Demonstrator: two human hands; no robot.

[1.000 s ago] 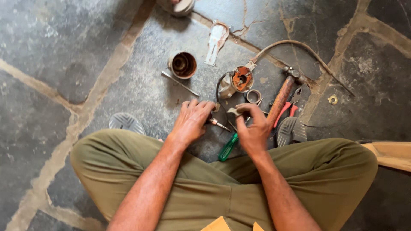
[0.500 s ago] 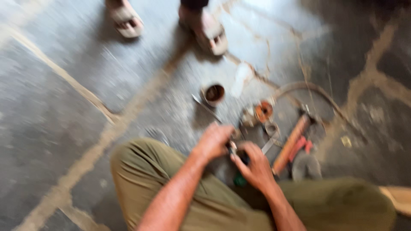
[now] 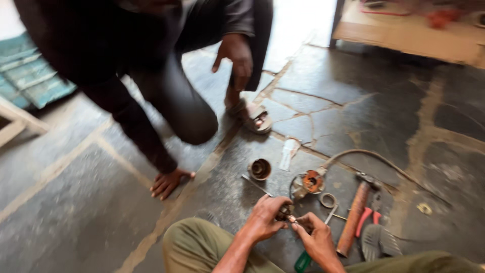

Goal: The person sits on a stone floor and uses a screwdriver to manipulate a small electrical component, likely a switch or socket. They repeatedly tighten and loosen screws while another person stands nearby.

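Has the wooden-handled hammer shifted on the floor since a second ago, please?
No. The hammer still lies right of the round motor part, beside the red-handled pliers; only the camera tilted.

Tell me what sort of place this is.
Probably an informal repair workshop, with the work done on the floor. Tools lie on cracked stone paving: a wooden-handled hammer, red-handled pliers and a green-handled screwdriver. The left hand and right hand work a small metal part.
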